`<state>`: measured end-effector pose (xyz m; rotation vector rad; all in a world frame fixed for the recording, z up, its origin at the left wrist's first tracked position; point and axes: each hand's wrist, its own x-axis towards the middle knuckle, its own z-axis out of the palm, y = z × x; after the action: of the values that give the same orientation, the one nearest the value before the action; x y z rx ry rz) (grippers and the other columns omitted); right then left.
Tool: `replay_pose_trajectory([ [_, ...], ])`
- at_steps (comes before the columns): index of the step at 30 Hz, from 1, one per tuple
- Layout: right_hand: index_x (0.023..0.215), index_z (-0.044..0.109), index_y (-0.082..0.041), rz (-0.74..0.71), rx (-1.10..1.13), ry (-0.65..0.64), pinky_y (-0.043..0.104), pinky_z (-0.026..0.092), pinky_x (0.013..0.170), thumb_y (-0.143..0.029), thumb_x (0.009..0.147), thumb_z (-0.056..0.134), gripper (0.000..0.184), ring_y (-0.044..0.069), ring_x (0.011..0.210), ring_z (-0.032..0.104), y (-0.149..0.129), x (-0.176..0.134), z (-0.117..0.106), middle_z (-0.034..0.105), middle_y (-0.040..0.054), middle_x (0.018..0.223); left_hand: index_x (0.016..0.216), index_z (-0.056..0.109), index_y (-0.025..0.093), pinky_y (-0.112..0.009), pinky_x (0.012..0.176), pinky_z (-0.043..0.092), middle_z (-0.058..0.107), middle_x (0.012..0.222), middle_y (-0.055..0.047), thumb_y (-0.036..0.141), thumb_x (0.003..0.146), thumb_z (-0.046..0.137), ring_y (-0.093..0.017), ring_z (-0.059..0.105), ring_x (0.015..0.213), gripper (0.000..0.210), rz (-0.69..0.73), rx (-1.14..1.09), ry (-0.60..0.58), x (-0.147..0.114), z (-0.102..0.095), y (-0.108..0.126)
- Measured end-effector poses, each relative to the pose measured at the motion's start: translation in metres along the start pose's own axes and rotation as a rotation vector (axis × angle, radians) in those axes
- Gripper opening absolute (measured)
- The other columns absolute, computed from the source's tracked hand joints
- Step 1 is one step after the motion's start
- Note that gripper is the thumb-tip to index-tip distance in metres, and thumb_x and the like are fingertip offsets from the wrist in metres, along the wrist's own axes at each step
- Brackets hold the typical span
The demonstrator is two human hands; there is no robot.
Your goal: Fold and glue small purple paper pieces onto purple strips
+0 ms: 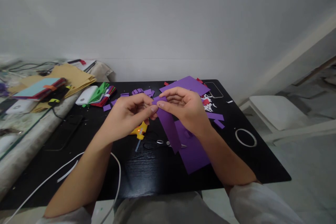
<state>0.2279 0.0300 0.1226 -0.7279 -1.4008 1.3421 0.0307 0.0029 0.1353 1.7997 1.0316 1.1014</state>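
Between both hands hangs a purple paper strip [168, 129], its upper end pinched and its lower end reaching down over the scissors [168, 143]. My left hand [132, 112] grips the strip's top left edge with thumb and fingers. On the other side, my right hand [185, 108] holds the same end, thumb laid across the front. Under my left hand lies a yellow glue gun [141, 130] with a small orange light, partly hidden. A larger purple sheet [194, 154] lies beneath my right forearm, next to the scissors.
Small purple pieces [141, 91] lie behind my left hand. Another purple sheet [189, 84], white paper scraps [209, 105] and a white ring [246, 137] are on the right. Green and red sheets [101, 94] sit at the left. A white cable [118, 171] crosses the black table [139, 178].
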Motion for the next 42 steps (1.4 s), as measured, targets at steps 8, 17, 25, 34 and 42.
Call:
replay_pose_trajectory([
  [8, 0.092, 0.077, -0.022, -0.01, -0.007, 0.012, 0.037, 0.065, 0.092, -0.034, 0.07, 0.094, 0.031, 0.02, 0.091, 0.079, 0.001, 0.0, -0.001, 0.081, 0.003, 0.094, 0.085, 0.07, 0.016, -0.018, 0.053, 0.058, 0.074, 0.067, -0.001, 0.034, 0.095, 0.074, -0.011, 0.069, 0.055, 0.02, -0.027, -0.012, -0.01, 0.0, 0.0, 0.0],
  [17, 0.092, 0.078, -0.022, 0.045, 0.008, -0.032, 0.038, 0.062, 0.097, -0.037, 0.07, 0.095, 0.031, 0.018, 0.093, 0.076, -0.004, 0.0, -0.006, 0.081, 0.0026, 0.098, 0.104, 0.079, 0.022, -0.025, 0.069, 0.063, 0.081, 0.088, -0.003, 0.031, 0.088, 0.083, -0.015, 0.076, 0.074, 0.019, 0.191, 0.153, 0.127, -0.001, -0.009, -0.006],
  [25, 0.093, 0.079, -0.022, 0.086, 0.005, -0.087, 0.035, 0.062, 0.093, -0.037, 0.072, 0.094, 0.03, 0.018, 0.091, 0.075, -0.007, -0.001, -0.008, 0.079, 0.0012, 0.093, 0.103, 0.084, 0.032, -0.03, 0.077, 0.064, 0.084, 0.093, -0.001, 0.033, 0.086, 0.086, -0.018, 0.077, 0.081, 0.017, 0.405, 0.386, 0.193, -0.003, -0.013, -0.007],
  [34, 0.094, 0.079, -0.022, 0.068, 0.02, -0.1, 0.035, 0.063, 0.093, -0.034, 0.07, 0.095, 0.032, 0.017, 0.089, 0.076, -0.004, -0.002, -0.006, 0.08, 0.0007, 0.094, 0.102, 0.084, 0.032, -0.029, 0.076, 0.064, 0.084, 0.092, 0.0, 0.028, 0.086, 0.086, -0.017, 0.078, 0.081, 0.016, 0.419, 0.393, 0.178, -0.003, -0.011, -0.007],
  [42, 0.095, 0.078, -0.021, 0.08, 0.032, -0.104, 0.034, 0.064, 0.088, -0.034, 0.07, 0.095, 0.033, 0.018, 0.087, 0.076, -0.002, -0.002, -0.005, 0.079, 0.0004, 0.088, 0.099, 0.085, 0.033, -0.029, 0.075, 0.064, 0.084, 0.09, 0.001, 0.024, 0.084, 0.088, -0.017, 0.079, 0.079, 0.018, 0.421, 0.344, 0.184, -0.002, -0.01, -0.003],
])
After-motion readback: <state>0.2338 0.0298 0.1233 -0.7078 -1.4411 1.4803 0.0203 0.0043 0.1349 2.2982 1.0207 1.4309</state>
